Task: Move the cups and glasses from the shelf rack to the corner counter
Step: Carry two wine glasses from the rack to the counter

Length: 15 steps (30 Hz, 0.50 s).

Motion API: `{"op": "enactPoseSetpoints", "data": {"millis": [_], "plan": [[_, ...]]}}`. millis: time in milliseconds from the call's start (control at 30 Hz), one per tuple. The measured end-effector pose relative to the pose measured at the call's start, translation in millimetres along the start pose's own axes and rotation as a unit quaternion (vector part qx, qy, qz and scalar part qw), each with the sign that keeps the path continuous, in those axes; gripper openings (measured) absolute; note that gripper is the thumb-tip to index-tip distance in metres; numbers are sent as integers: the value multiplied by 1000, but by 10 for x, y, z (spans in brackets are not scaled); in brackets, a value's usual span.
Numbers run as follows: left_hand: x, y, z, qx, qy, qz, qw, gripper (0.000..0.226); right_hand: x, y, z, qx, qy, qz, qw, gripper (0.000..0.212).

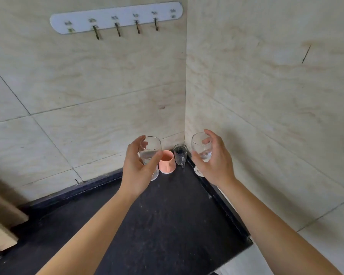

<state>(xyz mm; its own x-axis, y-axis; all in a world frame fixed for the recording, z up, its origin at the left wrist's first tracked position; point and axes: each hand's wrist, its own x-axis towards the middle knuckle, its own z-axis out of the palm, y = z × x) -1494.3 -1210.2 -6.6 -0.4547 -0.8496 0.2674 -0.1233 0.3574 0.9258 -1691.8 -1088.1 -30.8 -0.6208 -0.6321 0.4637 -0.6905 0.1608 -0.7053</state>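
My left hand (136, 167) is closed around the bowl of a clear wine glass (150, 148), whose foot rests on the black corner counter (167, 215). My right hand (214, 161) wraps another clear wine glass (201, 147) from behind, thumb at its lower left; that glass's foot stands at the counter's right edge by the wall. Between the two glasses, deep in the corner, stand a pink cup (166, 162) and a small clear glass mug (180, 154) with its handle facing me.
Tiled walls meet at the corner just behind the cups. A white hook rail (115, 17) with several metal hooks hangs high on the left wall. A brown wooden edge (0, 211) shows at the far left.
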Motion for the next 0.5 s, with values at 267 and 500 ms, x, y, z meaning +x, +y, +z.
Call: {"op": "enactPoseSetpoints", "data": {"millis": [267, 500], "plan": [[266, -701, 266, -20, -28, -70, 997, 60, 106, 545, 467, -50, -72, 97, 991, 68], [469, -1442, 818, 35, -72, -159, 984, 57, 255, 1265, 990, 16, -122, 189, 974, 56]]}}
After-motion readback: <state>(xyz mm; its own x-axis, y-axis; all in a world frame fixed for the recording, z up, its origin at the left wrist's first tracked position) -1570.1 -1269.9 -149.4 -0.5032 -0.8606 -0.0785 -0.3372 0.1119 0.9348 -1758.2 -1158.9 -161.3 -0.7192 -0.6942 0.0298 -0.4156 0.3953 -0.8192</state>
